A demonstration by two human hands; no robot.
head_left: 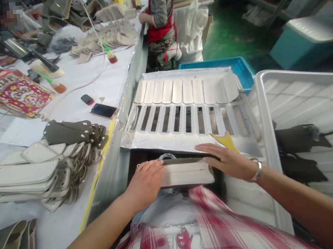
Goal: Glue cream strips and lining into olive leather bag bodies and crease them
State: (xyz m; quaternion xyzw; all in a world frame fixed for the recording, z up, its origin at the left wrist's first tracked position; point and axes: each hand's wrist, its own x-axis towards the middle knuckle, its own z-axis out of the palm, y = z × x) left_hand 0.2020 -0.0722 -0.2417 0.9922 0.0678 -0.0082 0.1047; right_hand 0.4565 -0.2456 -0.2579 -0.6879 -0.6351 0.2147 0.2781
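A long pale panel with a grey edge (186,173) lies crosswise just in front of my body, over a dark surface. My left hand (147,182) is closed over the panel's left end, with its thumb hidden. At the right end, my right hand (230,160) reaches in with fingers stretched out and a little apart, close to the panel's far edge. Part of a clear ring (166,156) shows behind the panel. Beyond it stands a white slotted rack (168,140) bearing a row of pale rounded strips (177,91). A yellow scrap (226,141) sits by my right hand.
On the left table are stacked pale pieces (19,173), grey straps (66,131), a phone (104,111) and glue bottles (112,57). A white crate (269,129) with dark pieces (300,138) flanks me on the right. A blue bin (245,68) and a person in a red apron (161,30) are ahead.
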